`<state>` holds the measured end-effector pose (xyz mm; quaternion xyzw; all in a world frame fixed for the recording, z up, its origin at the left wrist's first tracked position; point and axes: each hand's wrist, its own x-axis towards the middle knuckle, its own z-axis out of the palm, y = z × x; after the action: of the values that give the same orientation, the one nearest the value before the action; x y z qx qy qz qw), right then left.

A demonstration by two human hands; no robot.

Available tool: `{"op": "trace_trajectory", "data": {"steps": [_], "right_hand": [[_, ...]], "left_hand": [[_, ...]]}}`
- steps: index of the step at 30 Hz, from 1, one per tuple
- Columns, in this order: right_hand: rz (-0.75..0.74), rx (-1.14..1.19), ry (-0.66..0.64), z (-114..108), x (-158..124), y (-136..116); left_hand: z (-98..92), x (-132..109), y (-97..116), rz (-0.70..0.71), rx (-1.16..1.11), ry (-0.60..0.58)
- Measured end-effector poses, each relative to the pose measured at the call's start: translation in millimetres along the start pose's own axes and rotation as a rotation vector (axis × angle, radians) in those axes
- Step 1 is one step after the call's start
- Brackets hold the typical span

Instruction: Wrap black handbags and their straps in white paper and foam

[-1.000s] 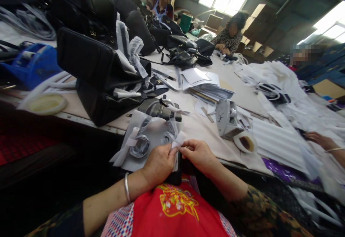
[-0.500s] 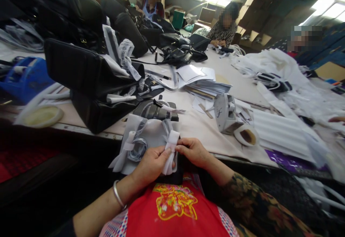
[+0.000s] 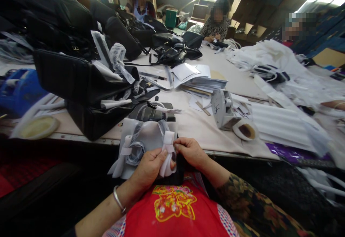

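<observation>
One white foam strip (image 3: 169,136) now lies out flat under its band

A second ago the strip is bunched between the fingertips; now it lies lengthwise, a narrow white band (image 3: 168,149) across its middle and its loose tails toward the person. It so resembles the banded foam bundle (image 3: 126,142) at the left, beside a coil (image 3: 136,153) in clear wrap; this side's banding looks nearly made.

The strip lies over a pale sheet (image 3: 151,131) on a black bag (image 3: 155,112), which reaches past the near edge of the table (image 3: 199,134). The left hand (image 3: 151,167) clamps the strip below the band. The right hand (image 3: 191,151) has its fingertips together at the band's right end; whether they grip it, I cannot tell.

No brand is readable. A grey tape dispenser (image 3: 219,110), near the table's front edge, bears a dark handwritten mark; a red apron (image 3: 172,226) has a yellow-outlined print.
</observation>
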<state>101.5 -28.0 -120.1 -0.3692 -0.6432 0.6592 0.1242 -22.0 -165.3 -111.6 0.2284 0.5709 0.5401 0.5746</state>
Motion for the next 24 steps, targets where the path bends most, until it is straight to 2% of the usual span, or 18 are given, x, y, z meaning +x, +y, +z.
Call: {"op": "trace_trajectory", "data": {"steps": [3,6,8,13,17,20,24], "right_hand": [[-0.138,-0.174,0.224,-1.0,-13.3,-4.6],[-0.324,-0.355,0.231,4.5,-29.8,-12.8],[-0.347,-0.436,0.210,11.2,-36.2,-17.6],[-0.221,-0.466,0.246,23.3,-30.4,-23.5],[-0.003,-0.276,0.175,29.3,-20.5,-25.4],[0.090,-0.156,0.162,37.0,-14.8,-21.8],[0.043,-0.148,0.227,43.8,-9.3,-12.4]], "left_hand": [[2.1,-1.6,2.7,0.017,0.117,0.045],[6.0,-2.0,5.5,0.098,0.299,0.094],[9.1,-1.5,6.5,0.201,0.461,0.142],[14.7,-1.8,6.9,0.379,0.806,0.203],[14.7,-2.4,6.0,0.478,0.968,0.198],[13.0,-1.3,3.4,0.505,0.974,0.186],[11.1,0.3,1.6,0.516,0.864,0.219]]}}
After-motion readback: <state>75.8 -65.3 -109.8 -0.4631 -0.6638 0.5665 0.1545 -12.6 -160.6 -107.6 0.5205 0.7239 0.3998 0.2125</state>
